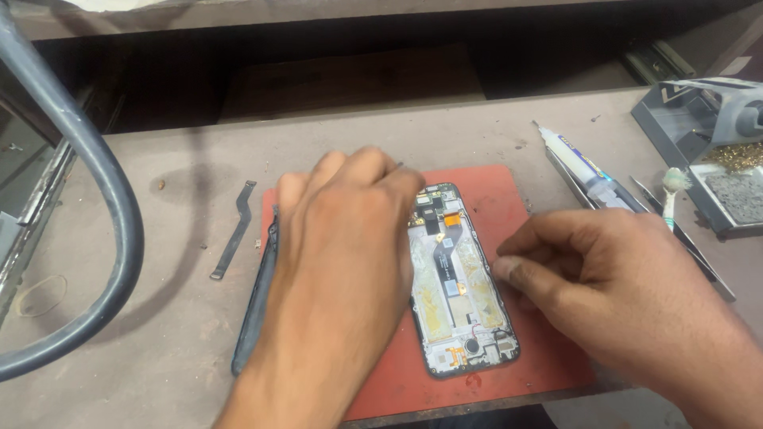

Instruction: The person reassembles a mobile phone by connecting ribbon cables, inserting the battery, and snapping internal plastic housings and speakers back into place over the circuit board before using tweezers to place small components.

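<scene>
Both hands curled — left hand knuckles-up over opened phone, perhaps pinching tool; right hand beside it.

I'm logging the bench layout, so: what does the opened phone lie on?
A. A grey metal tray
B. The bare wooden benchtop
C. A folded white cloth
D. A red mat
D: the opened phone, its inner parts showing, lies on the red mat, which sits on the benchtop, with the left hand and right hand at either side of it.
</scene>
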